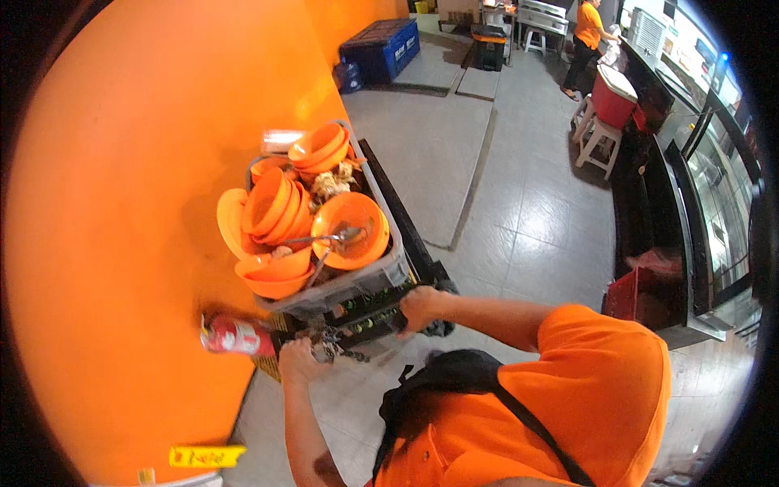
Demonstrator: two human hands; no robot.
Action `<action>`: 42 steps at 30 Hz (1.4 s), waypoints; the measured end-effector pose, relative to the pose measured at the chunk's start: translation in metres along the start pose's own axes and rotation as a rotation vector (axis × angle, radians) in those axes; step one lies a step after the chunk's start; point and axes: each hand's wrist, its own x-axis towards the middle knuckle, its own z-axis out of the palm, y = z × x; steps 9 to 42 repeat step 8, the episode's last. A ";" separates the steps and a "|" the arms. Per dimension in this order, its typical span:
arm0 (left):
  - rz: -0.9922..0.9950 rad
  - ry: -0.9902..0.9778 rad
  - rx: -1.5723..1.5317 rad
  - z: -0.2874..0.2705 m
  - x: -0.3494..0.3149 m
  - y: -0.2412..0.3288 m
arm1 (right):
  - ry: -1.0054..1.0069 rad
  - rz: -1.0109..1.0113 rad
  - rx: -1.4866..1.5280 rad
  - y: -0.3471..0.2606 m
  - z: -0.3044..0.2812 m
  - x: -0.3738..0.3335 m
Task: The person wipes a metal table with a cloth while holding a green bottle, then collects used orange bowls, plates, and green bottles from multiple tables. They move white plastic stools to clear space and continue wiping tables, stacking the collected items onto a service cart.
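In front of me stands a black cart (375, 312) carrying a grey plastic tub (357, 284). Used orange bowls (268, 203) are heaped and stacked in the tub, some tilted. A metal spoon (347, 234) lies in an orange bowl (350, 256) near the tub's right side, with crumpled tissue (331, 185) behind it. My right hand (423, 308) is closed on the cart's near right corner, beside a dark bundle. My left hand (300, 359) is closed at the near left corner, next to a crumpled grey-black item (326, 349); its exact grip is hidden.
An orange wall (146, 203) runs close along the left, with a red fire extinguisher (237, 337) by my left hand. A blue chest (381, 50) stands ahead. On the right are a red cooler (614, 97) on white stools, a display counter (714, 211) and another person (587, 36).
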 end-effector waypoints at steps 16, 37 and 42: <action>0.142 0.149 0.006 0.007 -0.012 -0.064 | -0.023 -0.017 0.089 -0.057 -0.016 -0.013; 0.142 0.149 0.006 0.007 -0.012 -0.064 | -0.023 -0.017 0.089 -0.057 -0.016 -0.013; 0.142 0.149 0.006 0.007 -0.012 -0.064 | -0.023 -0.017 0.089 -0.057 -0.016 -0.013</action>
